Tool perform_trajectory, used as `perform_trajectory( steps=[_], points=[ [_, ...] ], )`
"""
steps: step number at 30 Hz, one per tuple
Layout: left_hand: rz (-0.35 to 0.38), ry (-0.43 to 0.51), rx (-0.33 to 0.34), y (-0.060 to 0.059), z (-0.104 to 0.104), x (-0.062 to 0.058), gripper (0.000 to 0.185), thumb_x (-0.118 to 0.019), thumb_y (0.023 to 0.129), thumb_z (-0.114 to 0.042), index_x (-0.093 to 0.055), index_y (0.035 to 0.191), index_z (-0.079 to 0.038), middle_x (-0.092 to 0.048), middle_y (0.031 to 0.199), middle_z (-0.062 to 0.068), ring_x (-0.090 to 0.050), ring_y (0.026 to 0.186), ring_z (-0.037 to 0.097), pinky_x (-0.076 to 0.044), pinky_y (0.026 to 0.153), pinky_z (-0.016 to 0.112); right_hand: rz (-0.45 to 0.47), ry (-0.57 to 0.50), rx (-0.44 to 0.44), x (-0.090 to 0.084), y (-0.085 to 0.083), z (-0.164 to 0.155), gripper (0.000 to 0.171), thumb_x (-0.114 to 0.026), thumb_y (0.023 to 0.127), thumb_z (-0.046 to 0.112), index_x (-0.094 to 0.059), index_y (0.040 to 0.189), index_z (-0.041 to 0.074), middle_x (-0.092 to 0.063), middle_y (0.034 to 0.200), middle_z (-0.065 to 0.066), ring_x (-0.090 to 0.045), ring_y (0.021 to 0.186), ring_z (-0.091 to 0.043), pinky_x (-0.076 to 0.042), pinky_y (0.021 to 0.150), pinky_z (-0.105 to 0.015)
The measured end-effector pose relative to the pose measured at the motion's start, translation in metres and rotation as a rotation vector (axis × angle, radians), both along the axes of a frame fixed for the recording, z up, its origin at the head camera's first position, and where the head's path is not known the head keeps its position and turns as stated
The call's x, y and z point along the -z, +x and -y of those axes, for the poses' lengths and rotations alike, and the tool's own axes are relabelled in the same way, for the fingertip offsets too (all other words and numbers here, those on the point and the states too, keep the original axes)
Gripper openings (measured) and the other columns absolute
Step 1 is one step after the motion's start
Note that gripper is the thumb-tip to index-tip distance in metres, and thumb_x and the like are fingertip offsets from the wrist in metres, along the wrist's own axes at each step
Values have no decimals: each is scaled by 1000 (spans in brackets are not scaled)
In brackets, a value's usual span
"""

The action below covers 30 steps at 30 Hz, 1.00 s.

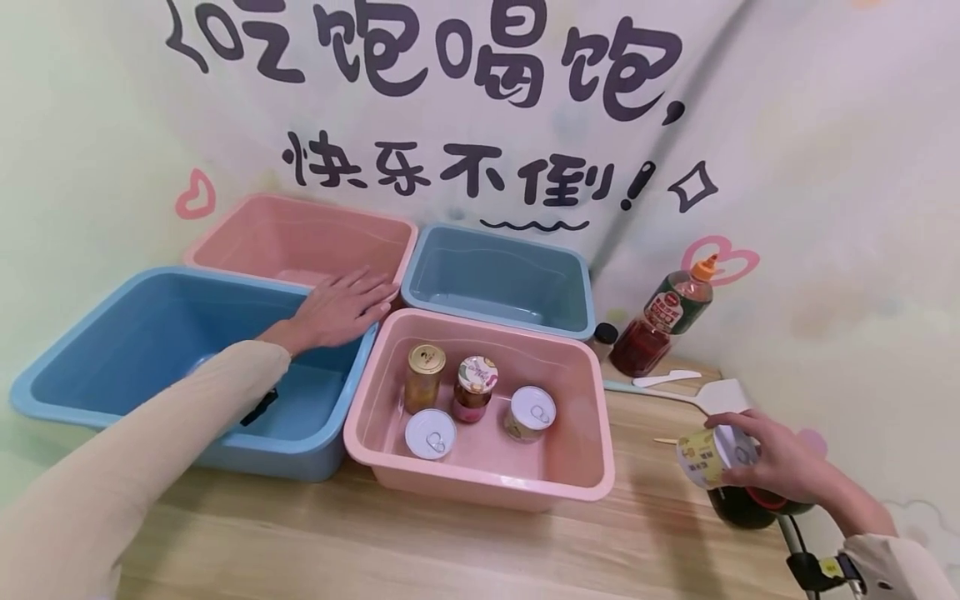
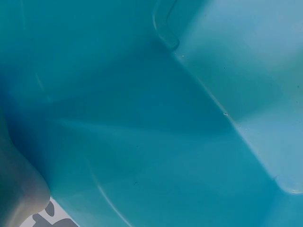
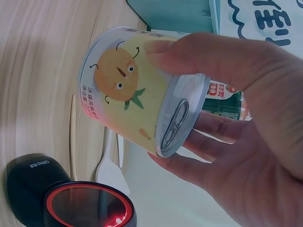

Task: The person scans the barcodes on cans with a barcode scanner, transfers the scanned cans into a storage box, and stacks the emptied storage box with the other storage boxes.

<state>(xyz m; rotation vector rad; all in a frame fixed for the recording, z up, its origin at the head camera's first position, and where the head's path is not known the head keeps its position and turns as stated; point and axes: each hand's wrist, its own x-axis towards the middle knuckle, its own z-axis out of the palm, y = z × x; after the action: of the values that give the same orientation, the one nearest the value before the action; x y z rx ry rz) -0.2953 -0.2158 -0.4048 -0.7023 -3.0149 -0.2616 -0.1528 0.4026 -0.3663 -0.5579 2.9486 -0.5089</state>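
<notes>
My right hand (image 1: 772,458) grips a yellow can (image 1: 707,456) with a cartoon fruit on its label (image 3: 128,90), tilted on its side just above a black scanner (image 3: 71,198) with a red ring. My left hand (image 1: 341,310) lies flat with straight fingers on the rim where the large blue bin (image 1: 90,350) meets the near pink bin (image 1: 577,475). The left wrist view is filled by the blue bin's inside (image 2: 151,123). In the near pink bin stand two jars (image 1: 424,377) (image 1: 475,388) and two pull-tab cans (image 1: 431,433) (image 1: 529,412).
A far pink bin (image 1: 247,225) and a far blue bin (image 1: 570,283) stand against the wall. A sauce bottle (image 1: 663,321) leans at the back right beside a white spatula (image 1: 705,396) and a small dark jar (image 1: 602,337). Bare wooden table (image 1: 450,550) lies in front.
</notes>
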Motion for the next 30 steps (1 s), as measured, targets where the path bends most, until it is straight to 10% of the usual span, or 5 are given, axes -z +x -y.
perform_trajectory(
  steps=[30],
  points=[
    [-16,-10,1,0,-1,0,58,-37,105,-43,-30,158,-19,-29,164,11,-16,154,39,-12,124,59,17,59,-9,-23,-17,14,59,-88,70,16,-64,123,10,-58,113,-23,-56,87,-26,-46,59,-26]
  ],
)
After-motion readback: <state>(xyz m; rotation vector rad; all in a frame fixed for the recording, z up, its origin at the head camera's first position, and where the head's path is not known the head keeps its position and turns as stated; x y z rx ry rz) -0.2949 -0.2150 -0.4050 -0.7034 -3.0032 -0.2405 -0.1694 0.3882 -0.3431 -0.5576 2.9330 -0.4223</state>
